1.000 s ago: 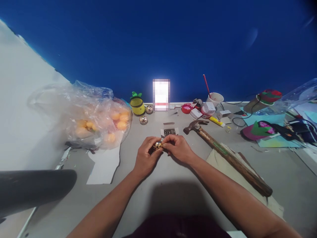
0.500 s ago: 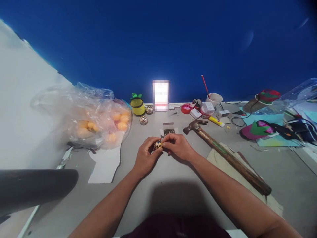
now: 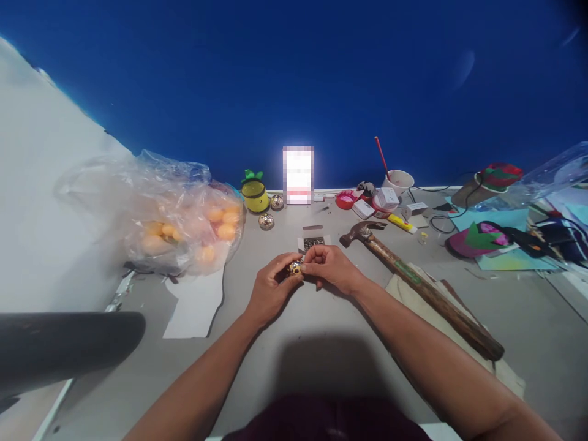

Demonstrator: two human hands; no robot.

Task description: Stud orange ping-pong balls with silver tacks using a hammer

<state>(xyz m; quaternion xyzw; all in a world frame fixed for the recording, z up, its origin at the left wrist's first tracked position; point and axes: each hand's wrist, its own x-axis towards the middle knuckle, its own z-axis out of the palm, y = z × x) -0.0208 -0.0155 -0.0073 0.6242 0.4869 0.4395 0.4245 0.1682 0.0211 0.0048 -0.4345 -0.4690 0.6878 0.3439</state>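
Near the middle of the table, my left hand (image 3: 272,285) is closed around a small yellow ball (image 3: 295,267) that is partly covered with shiny metal studs. My right hand (image 3: 331,269) pinches at the ball's right side, thumb against fingertips. Whatever lies between those fingertips is too small to make out. Just beyond the hands stands a small open box (image 3: 315,244) of little dark, shiny metal pieces. Two similar shiny studded balls, a nearer one (image 3: 266,221) and a farther one (image 3: 277,202), rest behind and to the left.
A claw hammer (image 3: 413,278) lies at right on a pale cloth. Bags of orange balls (image 3: 226,231) fill the left side, near white paper (image 3: 195,309). A yellow pot (image 3: 255,195), a blurred bright panel (image 3: 298,176), small boxes (image 3: 363,209) and a paper cup (image 3: 399,180) line the back.
The ball has turned slightly in my left hand. My right fingers have shifted a little on its right side, covering a different part of it.
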